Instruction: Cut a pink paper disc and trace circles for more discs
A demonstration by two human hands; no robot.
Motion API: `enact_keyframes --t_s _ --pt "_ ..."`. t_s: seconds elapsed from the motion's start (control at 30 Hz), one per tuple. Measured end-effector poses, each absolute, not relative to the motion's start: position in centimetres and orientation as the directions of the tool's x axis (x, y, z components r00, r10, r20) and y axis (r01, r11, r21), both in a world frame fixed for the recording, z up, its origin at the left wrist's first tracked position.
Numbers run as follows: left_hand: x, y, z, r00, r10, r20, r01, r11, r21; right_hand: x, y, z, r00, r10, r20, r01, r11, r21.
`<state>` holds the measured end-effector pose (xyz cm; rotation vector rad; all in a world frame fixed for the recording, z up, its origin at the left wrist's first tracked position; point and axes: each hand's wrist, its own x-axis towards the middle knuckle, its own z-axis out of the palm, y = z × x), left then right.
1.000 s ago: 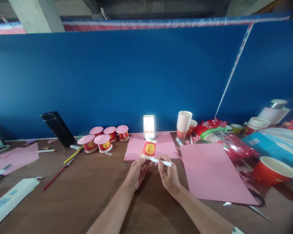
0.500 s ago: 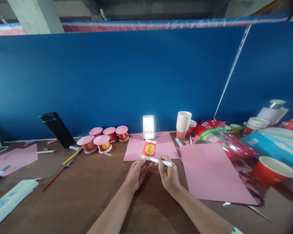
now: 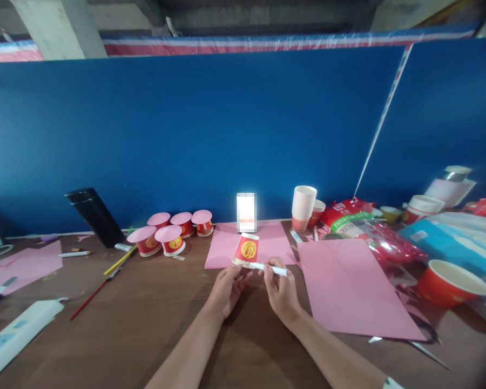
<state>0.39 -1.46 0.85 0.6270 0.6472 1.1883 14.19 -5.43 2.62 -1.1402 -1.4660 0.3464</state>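
Note:
A small red paper cup piece (image 3: 248, 249) with a gold emblem is tilted at the middle, over pink paper (image 3: 222, 246). My left hand (image 3: 229, 290) is closed on its lower edge with the fingertips. Between the fingers of my right hand (image 3: 281, 287) is a white glue stick or pen (image 3: 273, 268), its tip against the cup's lower rim. To the left stand several short red cups (image 3: 173, 243) topped with pink paper discs.
A black bottle (image 3: 95, 216) and a white power strip (image 3: 18, 337) are at the left. Stacked cups (image 3: 303, 208), a pink sheet (image 3: 348, 292), a red plastic bag (image 3: 392, 240) and an orange cup (image 3: 451, 283) lie to the right. A blue partition (image 3: 227, 124) rises behind.
The white stick and my right hand have shifted very slightly. My left hand keeps its place at the cup's lower edge.

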Motion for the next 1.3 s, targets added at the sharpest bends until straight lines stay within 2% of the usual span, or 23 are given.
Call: enact_keyframes --t_s 0.83,1.3 --pt "0.37 -1.34 0.84 0.247 0.958 -0.145 -0.641 0.274 0.717 14.25 -5.33 2.42 0.167 0.784 0.598 0.463 0.474 -0.749" --pt "0.41 -1.40 0.79 0.260 0.956 -0.138 -0.636 0.277 0.720 14.42 -5.27 2.42 0.117 0.786 0.608 0.565 0.451 -0.691"
